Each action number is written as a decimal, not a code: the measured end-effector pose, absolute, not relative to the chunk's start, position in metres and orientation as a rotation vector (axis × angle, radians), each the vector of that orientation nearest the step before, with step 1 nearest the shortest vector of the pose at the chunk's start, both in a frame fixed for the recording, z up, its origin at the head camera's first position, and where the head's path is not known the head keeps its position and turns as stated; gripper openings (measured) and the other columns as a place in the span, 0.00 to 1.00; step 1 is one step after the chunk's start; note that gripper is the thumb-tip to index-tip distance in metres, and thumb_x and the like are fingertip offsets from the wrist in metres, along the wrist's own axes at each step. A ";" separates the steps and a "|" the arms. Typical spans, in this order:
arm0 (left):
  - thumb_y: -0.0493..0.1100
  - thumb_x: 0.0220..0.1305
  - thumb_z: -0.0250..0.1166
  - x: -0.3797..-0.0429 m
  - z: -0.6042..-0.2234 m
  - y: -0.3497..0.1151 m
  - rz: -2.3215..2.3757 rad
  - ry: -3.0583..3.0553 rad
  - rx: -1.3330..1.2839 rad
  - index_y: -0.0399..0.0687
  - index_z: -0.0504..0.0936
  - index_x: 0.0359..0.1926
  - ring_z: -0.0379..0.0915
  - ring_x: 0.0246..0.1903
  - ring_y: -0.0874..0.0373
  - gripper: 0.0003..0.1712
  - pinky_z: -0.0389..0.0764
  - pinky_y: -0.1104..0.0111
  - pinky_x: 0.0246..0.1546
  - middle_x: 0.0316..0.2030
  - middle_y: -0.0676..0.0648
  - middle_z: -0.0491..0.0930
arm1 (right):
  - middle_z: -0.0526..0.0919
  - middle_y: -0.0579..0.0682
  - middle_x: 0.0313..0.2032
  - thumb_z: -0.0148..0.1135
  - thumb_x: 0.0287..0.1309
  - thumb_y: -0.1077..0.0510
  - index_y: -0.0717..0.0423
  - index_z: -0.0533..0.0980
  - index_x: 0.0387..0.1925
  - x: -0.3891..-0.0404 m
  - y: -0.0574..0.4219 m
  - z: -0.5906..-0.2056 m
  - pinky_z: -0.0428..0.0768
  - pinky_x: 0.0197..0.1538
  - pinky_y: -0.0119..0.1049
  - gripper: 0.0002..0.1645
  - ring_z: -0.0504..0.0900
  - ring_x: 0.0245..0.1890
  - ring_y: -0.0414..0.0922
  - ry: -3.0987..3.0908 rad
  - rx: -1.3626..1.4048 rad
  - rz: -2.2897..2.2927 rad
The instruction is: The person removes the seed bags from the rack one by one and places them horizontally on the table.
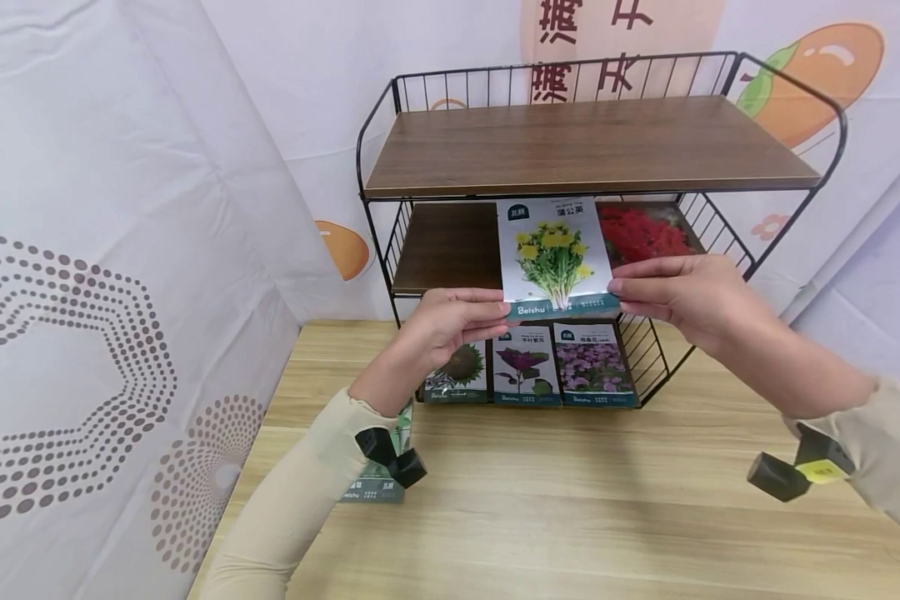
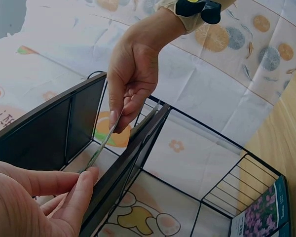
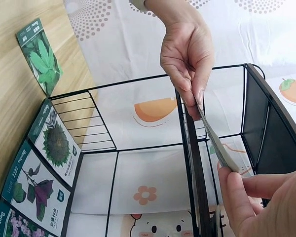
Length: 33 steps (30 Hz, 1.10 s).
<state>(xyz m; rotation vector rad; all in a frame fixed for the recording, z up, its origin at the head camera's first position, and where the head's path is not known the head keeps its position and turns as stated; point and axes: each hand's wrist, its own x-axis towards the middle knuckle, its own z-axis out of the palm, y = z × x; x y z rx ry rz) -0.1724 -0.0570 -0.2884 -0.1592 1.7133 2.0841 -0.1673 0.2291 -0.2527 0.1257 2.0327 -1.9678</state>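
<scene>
A seed packet (image 1: 557, 258) with yellow flowers on its front is held between both hands at the middle shelf of a black wire rack. My left hand (image 1: 453, 327) pinches its lower left corner between thumb and fingers. At the lower right corner my right hand (image 1: 690, 300) pinches it the same way. In both wrist views the packet appears nearly edge-on, just over the middle shelf board (image 3: 195, 168). To its right on that shelf lies a red-flower packet (image 1: 641, 233), partly hidden by the held packet.
Three packets lie side by side on the bottom shelf: a sunflower packet (image 1: 457, 372), a purple-flower packet (image 1: 526, 367) and a pink-purple packet (image 1: 595, 364). A green-leaf packet (image 3: 41, 58) lies on the wooden table (image 1: 495, 517) left of the rack. The top shelf (image 1: 585, 146) overhangs the hands.
</scene>
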 end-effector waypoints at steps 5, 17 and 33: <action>0.30 0.66 0.67 -0.173 -0.289 -0.058 2.079 1.741 -0.172 0.33 0.83 0.57 0.89 0.36 0.55 0.18 0.91 0.72 0.41 0.49 0.36 0.86 | 0.91 0.42 0.35 0.70 0.61 0.65 0.48 0.89 0.33 -0.166 0.228 -0.255 0.91 0.42 0.30 0.08 0.90 0.35 0.38 1.982 0.136 -2.004; 0.29 0.66 0.67 -0.170 -0.297 -0.064 2.068 1.745 -0.182 0.32 0.83 0.56 0.87 0.34 0.59 0.18 0.91 0.71 0.43 0.38 0.45 0.86 | 0.91 0.41 0.35 0.74 0.56 0.66 0.48 0.89 0.32 -0.157 0.219 -0.262 0.91 0.43 0.31 0.08 0.90 0.35 0.37 1.976 0.139 -2.068; 0.27 0.64 0.67 -0.170 -0.313 -0.076 2.038 1.795 -0.126 0.30 0.82 0.55 0.86 0.32 0.59 0.18 0.92 0.68 0.44 0.35 0.46 0.86 | 0.89 0.37 0.37 0.71 0.63 0.60 0.47 0.87 0.40 -0.146 0.208 -0.283 0.90 0.47 0.27 0.06 0.90 0.38 0.35 2.187 0.090 -1.923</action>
